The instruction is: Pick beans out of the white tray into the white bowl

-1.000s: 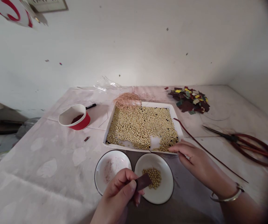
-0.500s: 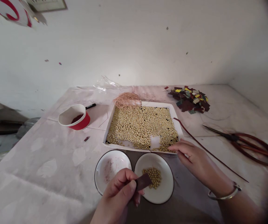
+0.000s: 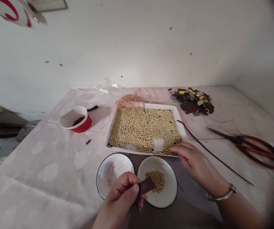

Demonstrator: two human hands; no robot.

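My left hand (image 3: 123, 198) pinches a small, flat dark brown rectangular piece (image 3: 147, 185) between thumb and fingers, above two white dark-rimmed bowls. The right bowl (image 3: 170, 187) holds a small heap of yellowish beads (image 3: 159, 179). Whitish and pinkish residue lies in the left bowl (image 3: 124, 162), partly behind my left hand. My right hand (image 3: 196, 162) reaches over the near right corner of a white tray (image 3: 114, 148). Its outstretched fingertips touch the pale beads (image 3: 146, 127) that fill the tray, with the thumb apart and no held object visible.
Pinkish cords (image 3: 130, 101) lie at the tray's back edge. To the left stand a red-and-white tub (image 3: 83, 124) and a black marker (image 3: 92, 108). On the right are a thin dark red strip (image 3: 210, 149), scissors (image 3: 258, 148) and a pile of coloured scraps (image 3: 196, 103).
My right hand has shifted slightly left along the tray's near edge, and its wrist with the bangle has moved left too. My left hand keeps the brown piece in place.
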